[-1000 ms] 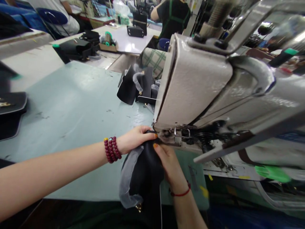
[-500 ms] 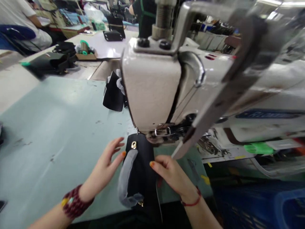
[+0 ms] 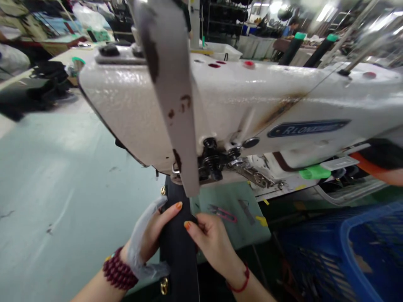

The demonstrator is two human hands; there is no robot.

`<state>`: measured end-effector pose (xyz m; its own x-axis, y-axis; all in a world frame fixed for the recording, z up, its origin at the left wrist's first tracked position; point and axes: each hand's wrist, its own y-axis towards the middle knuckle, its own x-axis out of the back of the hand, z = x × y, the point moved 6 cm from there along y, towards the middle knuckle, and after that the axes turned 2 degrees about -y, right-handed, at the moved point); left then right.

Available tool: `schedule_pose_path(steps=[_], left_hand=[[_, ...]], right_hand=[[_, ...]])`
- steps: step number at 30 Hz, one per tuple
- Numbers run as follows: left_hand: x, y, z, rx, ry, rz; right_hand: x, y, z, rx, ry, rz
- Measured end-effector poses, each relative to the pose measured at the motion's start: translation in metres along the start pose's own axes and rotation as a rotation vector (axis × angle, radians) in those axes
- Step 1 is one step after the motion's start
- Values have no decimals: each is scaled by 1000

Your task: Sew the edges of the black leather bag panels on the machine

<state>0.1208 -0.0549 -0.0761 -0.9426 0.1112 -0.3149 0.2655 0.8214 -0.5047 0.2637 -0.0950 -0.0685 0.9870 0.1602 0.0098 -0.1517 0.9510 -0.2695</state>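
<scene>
Nearest, the black bag piece (image 3: 178,251) runs lengthwise from the near edge to beneath the head of the sewing machine (image 3: 126,109). The right hand (image 3: 212,239) pinches its right edge between thumb and bent fingers. The left hand (image 3: 153,237) rests its thumb on top; its fingers are partly hidden, so I can't tell whether they grip. The wrapped handle (image 3: 136,245) loops over that hand — if it snags on the bead bracelet (image 3: 119,270), a tug could pull the piece crooked. The far gold clasp (image 3: 163,191) sits just beside the machine's underside; let the piece swing right, and metal might knock the foot. The pink-handled snips (image 3: 225,214), right of the piece, could scratch it if it slides across them.

Farther off, the blue nameplate (image 3: 308,128) on the machine begins "RLON" — the remaining letters blur. I can read no other writing.
</scene>
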Motion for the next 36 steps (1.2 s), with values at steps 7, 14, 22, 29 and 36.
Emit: schedule_pose_path(steps=[7, 14, 22, 29, 36], left_hand=[[9, -5, 7, 104, -10, -30], [-6, -10, 4, 210, -101, 5], [-19, -10, -5, 249, -133, 13], [-18, 6, -22, 142, -90, 32], [-22, 10, -46, 154, 36, 35]], right_hand=[[3, -1, 6, 47, -107, 7], [5, -2, 7, 26, -106, 14], [9, 6, 16, 37, -92, 21], [11, 22, 16, -13, -95, 18], [14, 37, 20, -7, -95, 0]])
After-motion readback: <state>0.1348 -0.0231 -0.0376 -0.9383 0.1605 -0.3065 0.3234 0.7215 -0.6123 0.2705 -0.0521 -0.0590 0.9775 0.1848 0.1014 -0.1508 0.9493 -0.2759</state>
